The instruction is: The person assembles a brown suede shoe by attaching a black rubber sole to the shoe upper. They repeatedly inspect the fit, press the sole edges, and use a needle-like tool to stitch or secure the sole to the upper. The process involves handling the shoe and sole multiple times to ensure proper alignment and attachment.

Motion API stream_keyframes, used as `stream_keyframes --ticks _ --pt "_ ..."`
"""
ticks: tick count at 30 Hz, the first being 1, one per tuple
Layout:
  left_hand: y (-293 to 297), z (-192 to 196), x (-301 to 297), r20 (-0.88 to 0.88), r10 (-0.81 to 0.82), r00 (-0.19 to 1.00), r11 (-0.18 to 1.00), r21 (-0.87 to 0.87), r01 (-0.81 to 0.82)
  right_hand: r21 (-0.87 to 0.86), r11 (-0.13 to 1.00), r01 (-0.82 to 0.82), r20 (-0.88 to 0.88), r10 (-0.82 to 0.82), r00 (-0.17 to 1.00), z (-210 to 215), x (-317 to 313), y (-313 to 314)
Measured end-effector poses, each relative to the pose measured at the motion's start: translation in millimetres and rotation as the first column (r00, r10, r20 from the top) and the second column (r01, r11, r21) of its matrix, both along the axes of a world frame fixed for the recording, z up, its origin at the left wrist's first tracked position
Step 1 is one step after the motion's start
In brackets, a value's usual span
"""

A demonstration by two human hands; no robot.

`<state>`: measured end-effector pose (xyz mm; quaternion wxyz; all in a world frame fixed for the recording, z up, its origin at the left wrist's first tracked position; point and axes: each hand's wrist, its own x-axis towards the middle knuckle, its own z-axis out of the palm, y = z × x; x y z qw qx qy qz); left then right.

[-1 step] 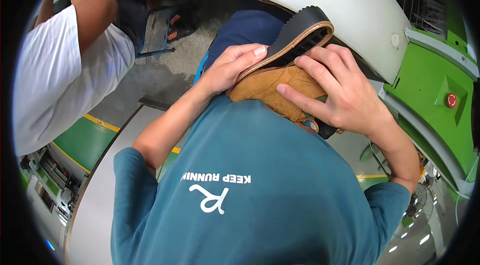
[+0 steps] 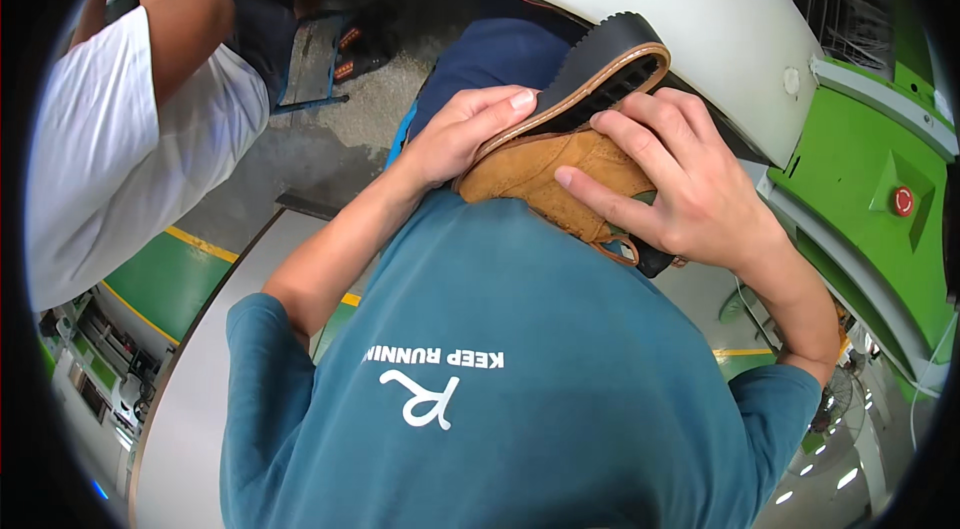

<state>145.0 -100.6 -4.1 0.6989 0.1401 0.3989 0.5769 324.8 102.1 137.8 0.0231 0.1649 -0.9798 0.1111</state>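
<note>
Tan suede shoe (image 2: 525,172) — black, sawtooth-edged sole (image 2: 592,61).

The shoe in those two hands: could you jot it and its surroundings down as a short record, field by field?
Left hand: thumb on the black sole, near where it meets the brown upper; other fingers mostly hidden
Right hand: fingers spread over the upper
Sole: toothed outer edge, tan stitched rim
Fit: close together near the left hand, apart at the far end
Ahead: white surface
Right side: red button on a green panel
Left side: person in a white top
</note>
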Motion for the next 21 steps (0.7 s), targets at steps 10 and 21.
stream_keyframes --ticks 10,21 --pt "3.8 18.7 -4.9 -0.129 -0.167 0.977 0.978 0.107 0.181 -0.017 0.999 0.047 0.056 -0.046 0.997 20.5 -1.5 -14.4" --pt "-1.5 27.3 -10.5 -0.164 -0.082 0.983 0.985 0.136 0.105 0.039 0.999 0.015 -0.053 -0.013 0.999 13.9 -8.1 -6.2"
